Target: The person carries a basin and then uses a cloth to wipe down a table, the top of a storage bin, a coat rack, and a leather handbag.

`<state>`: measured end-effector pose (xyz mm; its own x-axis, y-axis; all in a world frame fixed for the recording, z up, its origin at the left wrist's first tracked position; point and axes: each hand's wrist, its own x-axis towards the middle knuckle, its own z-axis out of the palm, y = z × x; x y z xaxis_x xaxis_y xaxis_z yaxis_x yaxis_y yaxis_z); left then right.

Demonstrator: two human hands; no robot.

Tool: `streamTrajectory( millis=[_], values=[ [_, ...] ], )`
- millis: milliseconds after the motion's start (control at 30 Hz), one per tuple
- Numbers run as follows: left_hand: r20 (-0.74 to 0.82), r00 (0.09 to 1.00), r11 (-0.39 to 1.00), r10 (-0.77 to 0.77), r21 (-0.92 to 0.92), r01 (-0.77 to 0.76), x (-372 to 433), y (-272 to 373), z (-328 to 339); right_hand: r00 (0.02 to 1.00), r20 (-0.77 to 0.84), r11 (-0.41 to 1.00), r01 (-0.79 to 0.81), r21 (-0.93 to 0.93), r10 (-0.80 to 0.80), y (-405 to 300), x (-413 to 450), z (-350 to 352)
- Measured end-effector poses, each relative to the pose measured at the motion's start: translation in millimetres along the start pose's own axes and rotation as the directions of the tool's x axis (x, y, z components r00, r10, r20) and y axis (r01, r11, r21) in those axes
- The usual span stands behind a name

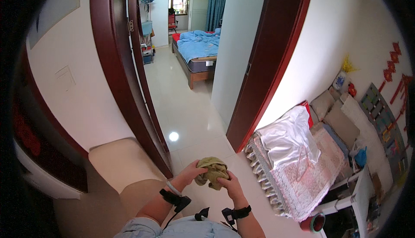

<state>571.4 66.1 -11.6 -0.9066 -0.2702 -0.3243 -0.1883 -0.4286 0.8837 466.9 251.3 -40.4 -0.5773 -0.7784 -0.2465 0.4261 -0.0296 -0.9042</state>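
A bunched olive-green cloth (212,170) is held up in front of my body, above the tiled floor. My left hand (192,172) grips its left side, the thumb lying over the fabric. On the other side my right hand (231,184) pinches the cloth's lower right edge. Folds hang loosely between the two hands, and the fingers behind them are partly hidden. Both wrists wear black straps with small devices, and a pale bracelet (173,188) circles the left wrist.
An open doorway with a dark red frame (269,63) lies ahead, leading to a bed (197,48) with blue bedding. A beige padded seat (123,160) stands at left. At right, white satin fabric (288,134) lies on a sofa cover (314,176), near a red-and-green bin (313,223).
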Motion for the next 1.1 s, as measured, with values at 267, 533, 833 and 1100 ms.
streamTrajectory(
  millis=[267, 533, 833, 1100],
  values=[
    [-0.317, 0.947, 0.993, -0.048, -0.116, 0.012, 89, 48, -46, 0.996, -0.004, 0.985, 0.093, -0.142, -0.094, -62, 152, -18],
    [-0.416, 0.906, 0.955, 0.078, -0.23, -0.188, 231, 74, -132, 0.961, 0.272, 0.985, 0.088, -0.15, -0.044, -125, 330, -7],
    [-0.255, 0.965, 0.979, 0.056, -0.175, -0.103, 356, 189, -154, 0.87, 0.482, 0.974, -0.191, 0.124, 0.109, -193, 511, 9],
    [-0.16, 0.971, 0.902, 0.18, -0.367, -0.228, 485, 248, -253, 0.892, 0.445, 0.994, -0.027, -0.108, 0.072, -196, 691, 28]
  ],
)
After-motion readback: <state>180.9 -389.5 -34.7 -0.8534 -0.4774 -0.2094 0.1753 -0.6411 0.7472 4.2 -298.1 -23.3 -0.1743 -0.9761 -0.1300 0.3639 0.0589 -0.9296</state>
